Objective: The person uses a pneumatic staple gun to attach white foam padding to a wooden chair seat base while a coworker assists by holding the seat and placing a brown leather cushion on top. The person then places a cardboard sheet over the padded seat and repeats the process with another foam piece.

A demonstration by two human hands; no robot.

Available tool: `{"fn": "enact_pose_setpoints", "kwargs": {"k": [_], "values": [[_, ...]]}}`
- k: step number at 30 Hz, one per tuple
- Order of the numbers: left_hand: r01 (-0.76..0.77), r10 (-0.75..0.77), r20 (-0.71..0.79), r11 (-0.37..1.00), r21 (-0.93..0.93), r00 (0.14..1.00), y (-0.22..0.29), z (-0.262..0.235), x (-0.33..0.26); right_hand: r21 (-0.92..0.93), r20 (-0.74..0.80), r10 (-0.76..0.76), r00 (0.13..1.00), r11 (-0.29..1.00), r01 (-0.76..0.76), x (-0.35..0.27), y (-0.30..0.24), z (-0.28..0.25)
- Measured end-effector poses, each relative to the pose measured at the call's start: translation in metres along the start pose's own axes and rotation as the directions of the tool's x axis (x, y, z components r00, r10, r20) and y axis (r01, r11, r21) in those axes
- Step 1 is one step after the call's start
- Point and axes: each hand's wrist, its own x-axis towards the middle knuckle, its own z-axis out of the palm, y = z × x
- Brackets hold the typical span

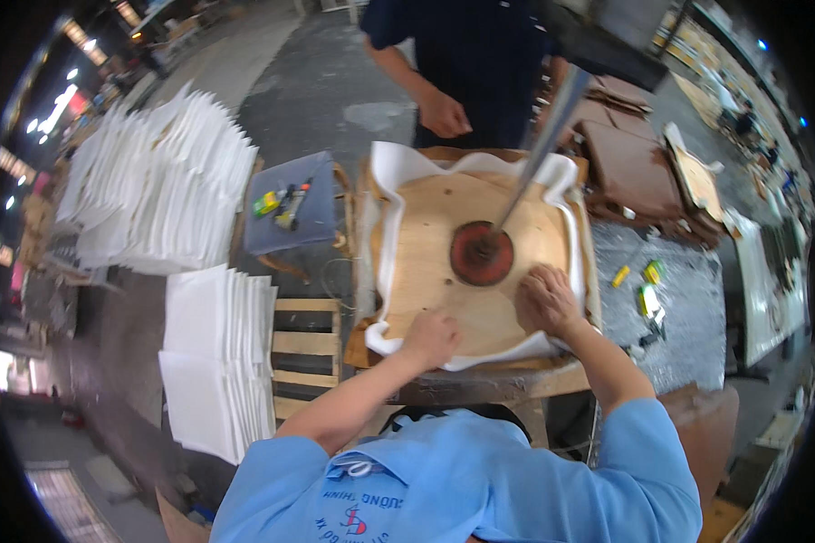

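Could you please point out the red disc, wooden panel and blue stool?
Red disc (468,260), head view: left face.
Wooden panel (421,235), head view: bare left part.
Blue stool (276,238), head view: near seat edge.

Panel (417,217) w/ disc (466,261) on top; sheet stacks (158,185) L, stool (281,240) btwn.

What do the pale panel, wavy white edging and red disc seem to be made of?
Pale panel: probably plywood, unvarnished-looking; tan and matte.
Wavy white edging: likely soft foam, matte; it ripples loosely around the panel.
Red disc: perhaps painted metal, worn; dark smudges mottle it, but the material stays unclear.
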Motion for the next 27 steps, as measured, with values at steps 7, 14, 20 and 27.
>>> {"fn": "enact_pose_setpoints", "kwargs": {"k": [7,14,20,27], "values": [[0.403,-0.247,0.343,0.747,-0.529,0.906,0.064,-0.076,-0.054,0.398,-0.052,0.558,0.828,0.772,-0.495,-0.002,-0.050,-0.045],[0.847,-0.261,0.900,-0.324,-0.421,0.348,0.031,-0.038,-0.092,0.531,0.731,0.655,0.191,-0.370,-0.763,-0.099,-0.142,-0.047],[0.651,-0.448,0.841,-0.546,-0.527,0.305,0.026,-0.011,-0.092,0.389,0.918,0.379,0.119,-0.795,-0.465,-0.075,-0.177,0.009],[0.721,-0.533,0.831,-0.512,-0.467,0.160,0.040,-0.011,-0.054,0.286,0.950,0.309,0.037,-0.818,-0.500,-0.044,-0.170,0.030]]}}
